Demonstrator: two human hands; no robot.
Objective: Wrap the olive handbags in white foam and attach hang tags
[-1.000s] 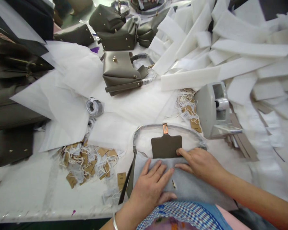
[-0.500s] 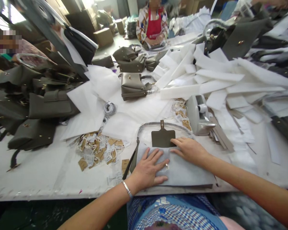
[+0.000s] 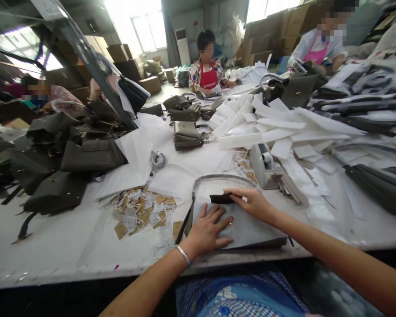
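Observation:
A handbag (image 3: 273,243) lies flat at the table's front edge, its front covered by a pale grey sheet (image 3: 251,226). Its wrapped handle (image 3: 224,177) arches away from me. My left hand (image 3: 208,229) rests on the sheet with fingers spread, beside a small metal clasp (image 3: 230,223). At the bag's top, my right hand (image 3: 252,202) pinches the dark flap (image 3: 219,199), which is tilted up and seen nearly edge-on. Part of the flap is hidden behind the fingers.
Cardboard tags with strings (image 3: 145,211) lie to the left, a tape dispenser (image 3: 265,169) to the right. White foam strips (image 3: 251,119) are heaped behind. Dark handbags (image 3: 57,189) pile up at left. Co-workers, one in a red apron (image 3: 208,79), sit across the table.
My right hand has taken hold of the flap and lifted it from lying flat to nearly edge-on. The left hand stays on the sheet. The camera view has tilted up.

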